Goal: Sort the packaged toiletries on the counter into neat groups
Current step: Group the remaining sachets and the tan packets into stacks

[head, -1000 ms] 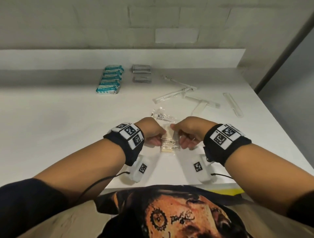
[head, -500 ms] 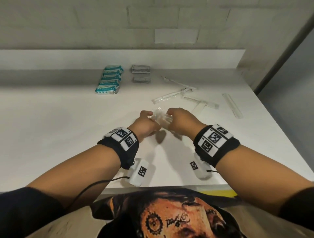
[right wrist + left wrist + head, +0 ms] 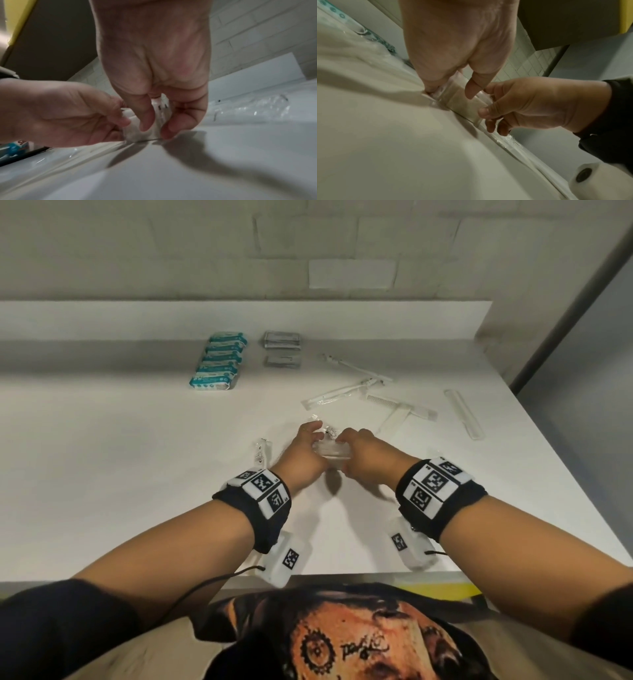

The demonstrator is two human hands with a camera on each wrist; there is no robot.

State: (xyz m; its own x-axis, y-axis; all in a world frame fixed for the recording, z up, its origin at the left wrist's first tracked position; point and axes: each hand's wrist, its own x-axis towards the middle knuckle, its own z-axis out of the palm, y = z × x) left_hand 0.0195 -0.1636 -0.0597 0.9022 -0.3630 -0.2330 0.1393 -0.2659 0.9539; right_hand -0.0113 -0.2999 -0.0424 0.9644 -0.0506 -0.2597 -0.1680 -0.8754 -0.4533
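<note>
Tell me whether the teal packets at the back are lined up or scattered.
Lined up. The teal packets lie in one overlapping row on the counter, beside the grey packets, apart from both hands.

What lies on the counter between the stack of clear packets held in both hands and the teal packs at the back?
Nothing visible: bare counter separates the clear packets from the teal packs.

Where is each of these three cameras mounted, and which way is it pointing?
Head: worn on the head, looking down at the white counter; both forearms and wristbands show.
Left wrist: under the left hand, looking along its fingers; the right hand opposite.
Right wrist: under the right hand; the left hand opposite.
Shared: all three show the stack of clear packets both hands grip.
</note>
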